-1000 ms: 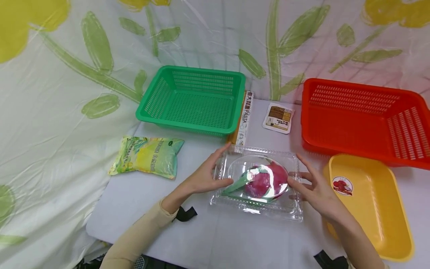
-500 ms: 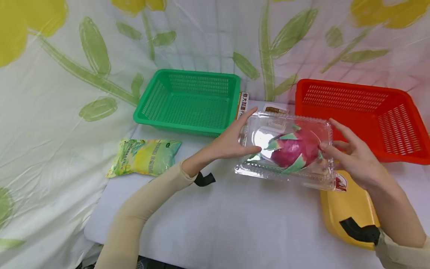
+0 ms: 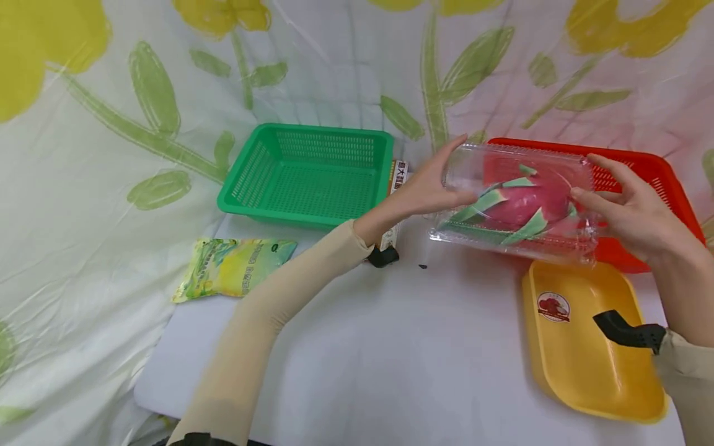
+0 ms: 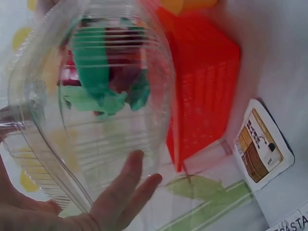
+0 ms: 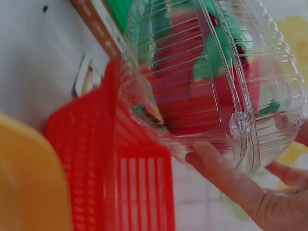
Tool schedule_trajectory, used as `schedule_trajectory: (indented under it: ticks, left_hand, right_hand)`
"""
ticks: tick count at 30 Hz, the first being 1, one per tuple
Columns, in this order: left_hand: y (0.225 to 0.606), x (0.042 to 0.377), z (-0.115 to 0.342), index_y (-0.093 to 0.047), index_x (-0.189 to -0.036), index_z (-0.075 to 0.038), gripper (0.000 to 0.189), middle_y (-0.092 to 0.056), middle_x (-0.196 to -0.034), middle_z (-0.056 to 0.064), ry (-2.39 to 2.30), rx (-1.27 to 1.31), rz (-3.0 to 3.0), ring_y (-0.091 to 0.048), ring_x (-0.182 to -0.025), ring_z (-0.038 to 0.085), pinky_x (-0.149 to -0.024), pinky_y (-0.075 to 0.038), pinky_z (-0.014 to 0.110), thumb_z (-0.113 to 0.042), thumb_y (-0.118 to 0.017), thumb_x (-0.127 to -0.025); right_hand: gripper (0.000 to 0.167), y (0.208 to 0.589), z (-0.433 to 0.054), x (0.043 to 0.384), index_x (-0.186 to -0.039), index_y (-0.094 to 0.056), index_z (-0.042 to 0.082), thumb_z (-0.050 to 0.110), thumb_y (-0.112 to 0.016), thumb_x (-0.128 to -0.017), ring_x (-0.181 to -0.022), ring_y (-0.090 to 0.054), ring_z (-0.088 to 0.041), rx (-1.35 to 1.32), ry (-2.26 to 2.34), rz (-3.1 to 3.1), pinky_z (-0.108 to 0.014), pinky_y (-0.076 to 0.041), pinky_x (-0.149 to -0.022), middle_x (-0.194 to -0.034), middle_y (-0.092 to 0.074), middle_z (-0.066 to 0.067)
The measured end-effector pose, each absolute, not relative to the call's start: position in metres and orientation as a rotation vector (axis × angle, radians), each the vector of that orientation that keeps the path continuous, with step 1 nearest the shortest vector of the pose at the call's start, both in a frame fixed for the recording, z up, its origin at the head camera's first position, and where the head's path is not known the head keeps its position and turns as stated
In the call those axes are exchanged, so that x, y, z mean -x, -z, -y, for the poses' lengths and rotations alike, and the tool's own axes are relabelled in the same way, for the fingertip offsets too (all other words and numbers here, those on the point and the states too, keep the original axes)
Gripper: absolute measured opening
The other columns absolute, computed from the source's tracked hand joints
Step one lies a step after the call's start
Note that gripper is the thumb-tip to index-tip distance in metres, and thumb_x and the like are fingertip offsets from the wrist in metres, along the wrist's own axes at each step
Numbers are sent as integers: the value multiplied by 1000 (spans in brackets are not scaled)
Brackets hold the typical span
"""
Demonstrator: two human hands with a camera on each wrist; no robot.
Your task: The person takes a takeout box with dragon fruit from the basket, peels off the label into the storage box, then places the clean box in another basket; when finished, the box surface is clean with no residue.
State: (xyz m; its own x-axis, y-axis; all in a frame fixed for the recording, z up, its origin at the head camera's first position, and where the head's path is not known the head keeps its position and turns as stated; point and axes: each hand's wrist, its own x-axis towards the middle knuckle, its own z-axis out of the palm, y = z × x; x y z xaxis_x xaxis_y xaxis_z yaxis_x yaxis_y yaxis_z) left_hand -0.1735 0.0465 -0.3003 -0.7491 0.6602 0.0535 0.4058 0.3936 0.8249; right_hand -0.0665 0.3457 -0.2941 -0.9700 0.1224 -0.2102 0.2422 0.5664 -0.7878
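Both hands hold a clear plastic clamshell container [image 3: 465, 164] raised above the table, in front of and partly over the red basket [image 3: 666, 176]. Inside it lies a dragon fruit [image 3: 524, 207], pink-red with green scale tips. My left hand [image 3: 432, 189] grips the left end, its thumb along the near side and fingers spread at the far side. At the right end, my right hand [image 3: 641, 207] clasps the container between thumb and fingers. Ridged walls and a closed lid seam show in the right wrist view, with the right fingers [image 5: 226, 178] under one end.
A yellow basin [image 3: 532, 353] stands in front of the red basket. Left of centre is a green basket [image 3: 301, 220], beside a pasta box [image 3: 398, 176]. A yellow-green bag [image 3: 237, 266] lies at the left. A small white packet [image 4: 264, 149] lies near the red basket.
Both hands have lifted the container with the dragon fruit off the table and carried it right and away from me, to the red basket. It now hides much of that basket.
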Motion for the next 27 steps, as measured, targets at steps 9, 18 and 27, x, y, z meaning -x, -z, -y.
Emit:
schedule_trajectory:
  ticks: [9,18,27]
  left_hand:
    - [307,200,-87,-13,-158,-29,97,-22,-161,-9,-1337,-867,-2341,-30,-142,12,-110,-34,37,-38,-74,-84]
    - [305,219,-121,-15,-157,-36,94,-28,-158,-11,-1293,-762,-2363,-35,-138,10,-106,-39,32,-41,-74,-84]
    - [319,219,-151,-16,-158,-32,93,-27,-158,-12,-1307,-781,-2312,-35,-137,7,-105,-37,28,-36,-74,-85]
  right_hand:
    - [75,290,-393,104,-155,-12,50,48,-55,-94,-74,-61,1,-322,1409,-2618,-33,-59,-59,-122,-43,2]
    - [75,290,-425,122,-155,-13,48,39,-58,-96,-75,-59,2,-307,1461,-2590,-30,-58,-57,-117,-42,16]
    - [75,305,-449,116,-156,-13,45,44,-56,-95,-76,-55,3,-387,1459,-2582,-30,-58,-58,-115,-41,18]
